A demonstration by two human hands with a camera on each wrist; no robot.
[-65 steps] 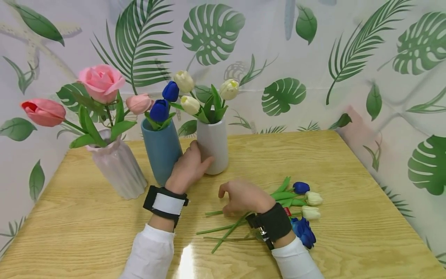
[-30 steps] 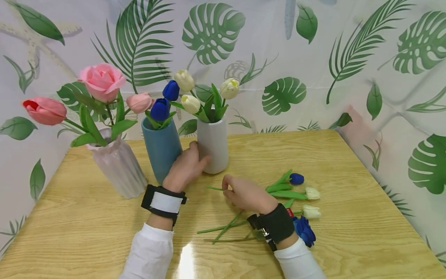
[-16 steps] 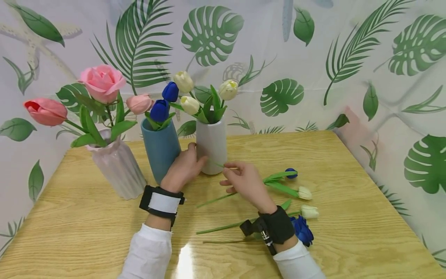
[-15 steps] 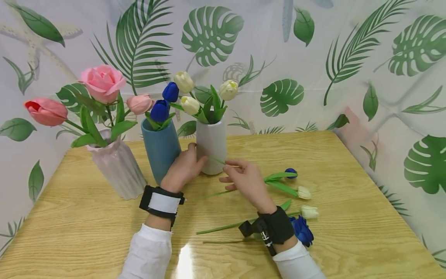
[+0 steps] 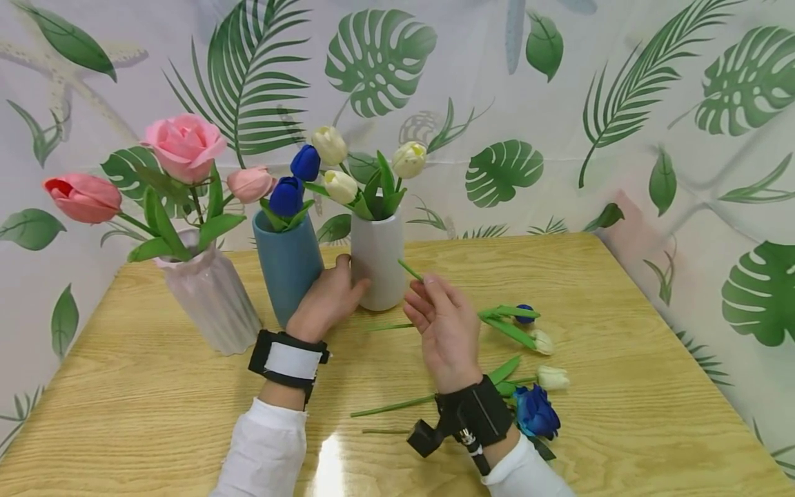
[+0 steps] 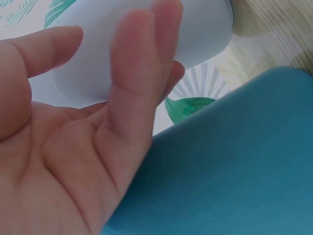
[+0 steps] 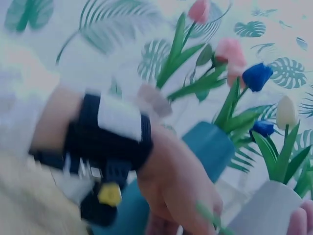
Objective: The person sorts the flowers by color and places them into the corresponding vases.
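Observation:
My left hand (image 5: 329,293) rests between the blue vase (image 5: 288,266) and the white vase (image 5: 377,255), fingers loosely extended. In the left wrist view its fingers (image 6: 132,73) grip nothing, close to both vases. My right hand (image 5: 450,331), palm turned up, pinches the green stem (image 5: 410,270) of a tulip between thumb and fingers. The stem end points up left in front of the white vase. Behind the hand are a blue tulip (image 5: 524,314) and a white tulip (image 5: 542,342); the hand hides which one the pinched stem belongs to.
A second white tulip (image 5: 553,377) and a blue rose (image 5: 537,412) lie on the wooden table (image 5: 621,414) by the right wrist. A pale ribbed vase (image 5: 214,297) with pink flowers leans at the left. White tulips (image 5: 340,187) and blue tulips (image 5: 286,197) stand in the other vases.
My right hand has taken a tulip stem from the pile, raised it toward the white vase and turned palm up. The blue and white tulip heads shifted slightly. The left hand stays nearly still.

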